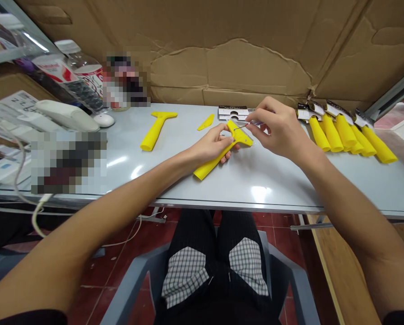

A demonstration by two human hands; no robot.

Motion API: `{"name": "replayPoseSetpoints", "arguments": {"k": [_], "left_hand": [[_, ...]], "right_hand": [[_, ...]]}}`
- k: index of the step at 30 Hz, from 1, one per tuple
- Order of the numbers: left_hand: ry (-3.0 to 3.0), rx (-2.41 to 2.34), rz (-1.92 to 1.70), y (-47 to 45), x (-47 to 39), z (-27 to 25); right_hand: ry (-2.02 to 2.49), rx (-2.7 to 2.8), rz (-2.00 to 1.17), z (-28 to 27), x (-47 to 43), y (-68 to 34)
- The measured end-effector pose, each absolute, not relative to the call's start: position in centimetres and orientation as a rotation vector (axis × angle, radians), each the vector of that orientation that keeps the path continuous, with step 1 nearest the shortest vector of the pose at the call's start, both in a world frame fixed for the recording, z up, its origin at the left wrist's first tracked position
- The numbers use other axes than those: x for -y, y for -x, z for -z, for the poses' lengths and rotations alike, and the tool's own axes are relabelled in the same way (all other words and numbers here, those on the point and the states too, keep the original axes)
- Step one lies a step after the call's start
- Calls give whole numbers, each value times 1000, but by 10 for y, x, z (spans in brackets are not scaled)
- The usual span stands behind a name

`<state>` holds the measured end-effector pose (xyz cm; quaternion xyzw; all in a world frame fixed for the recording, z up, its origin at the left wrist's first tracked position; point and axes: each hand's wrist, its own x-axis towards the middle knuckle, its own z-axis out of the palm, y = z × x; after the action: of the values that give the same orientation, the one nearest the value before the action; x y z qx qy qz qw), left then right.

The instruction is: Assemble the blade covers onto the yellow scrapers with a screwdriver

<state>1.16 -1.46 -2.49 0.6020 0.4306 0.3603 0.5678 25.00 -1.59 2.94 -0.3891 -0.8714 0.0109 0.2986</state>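
– left hand (213, 145) curling round what?
– yellow handle (203, 171), over the table (290, 185); right hand (274, 124) is pinching a thin tool (241, 127) against it.
– how far along?
– partway, seemingly: one yellow piece (206, 122) is lying loose, a bare handle (154, 132) is waiting at left; several topped handles (344, 133) are looking finished.

Brightly lit counter (286, 187), reflections suggest overhead light; white glare patches near front edge and left of centre. Floor (123, 253) underneath dim, dark trousers (217, 234) lose detail. Held yellow scraper (209, 167) clear enough, small print on cards (234, 113) soft. Wide-angle stretch: forearms (96, 212) balloon toward lower corners. Two pixelated blocks (68, 162) at left, contents unreadable.
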Motion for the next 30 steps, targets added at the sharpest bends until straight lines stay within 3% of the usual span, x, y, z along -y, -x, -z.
{"name": "replayPoseSetpoints", "arguments": {"k": [13,22,30], "left_hand": [[-1405,-1033,-839,-14,17,22],[-1415,-989,-852,-11,14,25],[-1400,-975,-861,-10,12,29]], "right_hand": [[1172,2313,35,-33,13,-256],[967,2312,-119,-26,20,-247],[1218,2247,96,-27,8,-258]]}}
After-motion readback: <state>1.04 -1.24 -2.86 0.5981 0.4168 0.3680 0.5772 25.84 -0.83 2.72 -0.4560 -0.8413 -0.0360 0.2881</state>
